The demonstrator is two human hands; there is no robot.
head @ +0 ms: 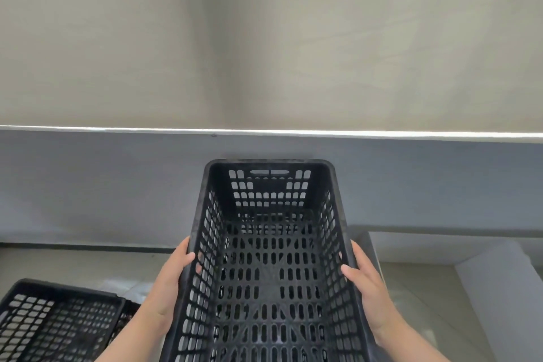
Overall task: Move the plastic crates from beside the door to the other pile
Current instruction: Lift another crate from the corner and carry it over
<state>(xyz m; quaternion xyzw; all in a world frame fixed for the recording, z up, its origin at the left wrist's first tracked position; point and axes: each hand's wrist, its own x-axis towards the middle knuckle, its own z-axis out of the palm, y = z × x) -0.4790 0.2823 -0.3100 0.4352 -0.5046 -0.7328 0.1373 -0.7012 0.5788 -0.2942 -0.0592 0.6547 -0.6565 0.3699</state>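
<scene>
Black plastic crate [267, 279], perforated, open side up: held at mid-view, long axis pointed away from the person. The left long rim is gripped by the left hand [173, 279], thumb hooked inside and fingers outside. The right long rim is gripped likewise by the right hand [368, 282]. The far short edge is seen against the grey lower band of the wall [117, 185]; contact cannot be judged. Crate pile [58, 320], black: set low at left, apart from the held crate, the gap crossed by the left forearm. White block [499, 291]: placed at right, separated from the right rim by a strip of floor [417, 279]. Pale ledge [411, 134]: run along the wall above the crate.
</scene>
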